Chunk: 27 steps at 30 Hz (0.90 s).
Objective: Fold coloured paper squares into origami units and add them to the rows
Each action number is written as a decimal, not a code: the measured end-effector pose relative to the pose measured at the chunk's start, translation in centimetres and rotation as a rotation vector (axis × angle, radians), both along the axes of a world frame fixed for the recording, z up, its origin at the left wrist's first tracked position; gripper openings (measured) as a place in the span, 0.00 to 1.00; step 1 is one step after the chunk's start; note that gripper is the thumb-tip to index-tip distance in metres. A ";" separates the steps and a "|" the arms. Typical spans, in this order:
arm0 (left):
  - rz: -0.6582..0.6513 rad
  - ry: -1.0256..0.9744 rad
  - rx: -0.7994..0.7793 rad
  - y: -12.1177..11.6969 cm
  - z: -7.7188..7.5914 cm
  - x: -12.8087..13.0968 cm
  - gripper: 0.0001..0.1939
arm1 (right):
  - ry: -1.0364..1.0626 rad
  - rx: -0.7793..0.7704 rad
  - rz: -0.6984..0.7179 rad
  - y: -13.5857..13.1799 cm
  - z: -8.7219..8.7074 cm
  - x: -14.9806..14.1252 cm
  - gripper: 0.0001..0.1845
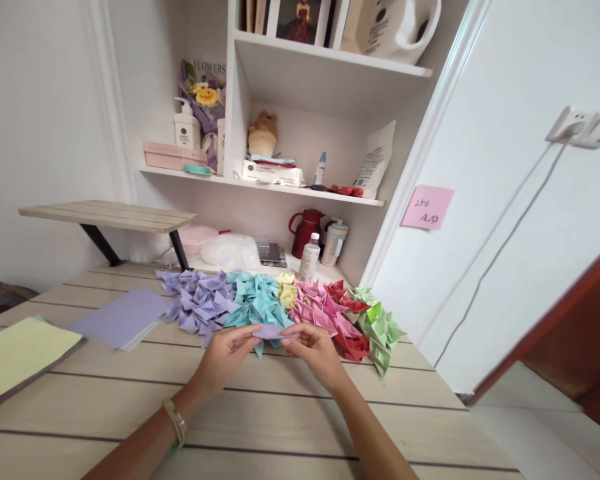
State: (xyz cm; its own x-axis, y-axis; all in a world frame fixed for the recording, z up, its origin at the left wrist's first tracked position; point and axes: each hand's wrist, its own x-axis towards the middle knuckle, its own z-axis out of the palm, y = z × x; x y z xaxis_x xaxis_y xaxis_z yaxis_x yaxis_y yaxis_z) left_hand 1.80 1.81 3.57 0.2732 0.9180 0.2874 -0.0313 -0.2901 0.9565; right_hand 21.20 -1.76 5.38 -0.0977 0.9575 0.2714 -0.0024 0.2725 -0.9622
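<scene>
A small folded piece of purple paper (269, 331) is held level just above the table. Its left end is pinched by my left hand (229, 351), its right end by my right hand (313, 351). Right behind my hands lie heaps of folded paper shapes, sorted by colour: purple ones (203, 303), blue ones (257, 297), a few yellow ones (287, 291), pink ones (316, 305), red ones (353, 345) and green ones (381, 331).
Purple sheets (125, 313) and a yellow sheet (23, 353) lie at the left of the slatted wooden table (260, 427). A small raised shelf (107, 215) stands at the back left. Behind the heaps are a bottle (309, 259), a red jug (307, 232) and a tumbler (335, 241).
</scene>
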 end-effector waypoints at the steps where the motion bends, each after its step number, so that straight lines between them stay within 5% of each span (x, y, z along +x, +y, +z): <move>1: 0.002 -0.005 -0.007 0.0 0.1 0.0 0.16 | 0.009 -0.008 -0.020 0.0 -0.1 -0.1 0.15; 13: 0.030 -0.042 0.050 -0.4 -0.1 0.2 0.08 | 0.154 -0.024 -0.112 0.5 -0.9 -0.9 0.17; 19: -0.012 -0.130 -0.050 -0.8 1.0 0.5 0.19 | 0.243 -0.058 -0.046 0.4 -0.5 -1.1 0.26; 27: -0.010 -0.121 -0.130 0.3 0.3 0.2 0.13 | 0.215 -0.153 -0.125 -0.1 -0.1 -1.3 0.21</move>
